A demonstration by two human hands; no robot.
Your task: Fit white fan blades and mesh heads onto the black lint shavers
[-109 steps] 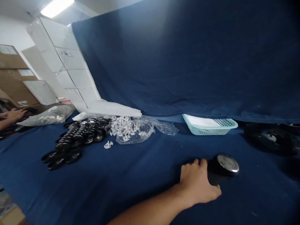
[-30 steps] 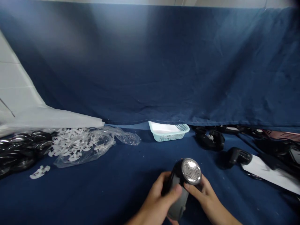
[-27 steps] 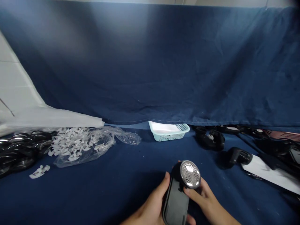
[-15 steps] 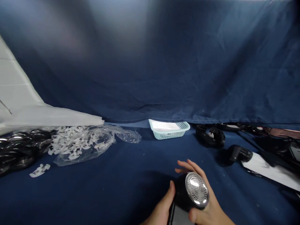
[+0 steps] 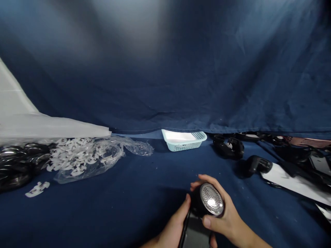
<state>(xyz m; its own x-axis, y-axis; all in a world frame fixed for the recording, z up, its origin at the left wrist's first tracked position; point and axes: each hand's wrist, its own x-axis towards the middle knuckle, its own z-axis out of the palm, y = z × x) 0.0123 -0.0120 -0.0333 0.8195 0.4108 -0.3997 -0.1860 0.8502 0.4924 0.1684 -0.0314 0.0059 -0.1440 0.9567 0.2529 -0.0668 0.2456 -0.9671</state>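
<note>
Low in the view I hold a black fabric shaver (image 5: 198, 225) with a round head and a grey handle. Its shiny perforated metal cover (image 5: 212, 199) faces up toward me. My left hand (image 5: 173, 224) grips the handle from the left, thumb along the side near the head. Around the head curls my right hand (image 5: 229, 217), with the thumb at the near edge of the cover and the fingers on the far side. The lower end of the handle runs out of the picture.
Left lie a plastic bag (image 5: 90, 172) with many white plastic parts (image 5: 74, 153), a loose white part (image 5: 38, 189) and shiny black parts (image 5: 18, 162). A light-blue basket (image 5: 183, 147) stands at the back under a blue curtain (image 5: 165, 69). Black appliance-like items (image 5: 258, 164) lie right.
My right hand has closed further round the shaver's head, its fingers drawn in against it. Shaver and hands sit slightly higher and further left; the whole view has shifted a little.
</note>
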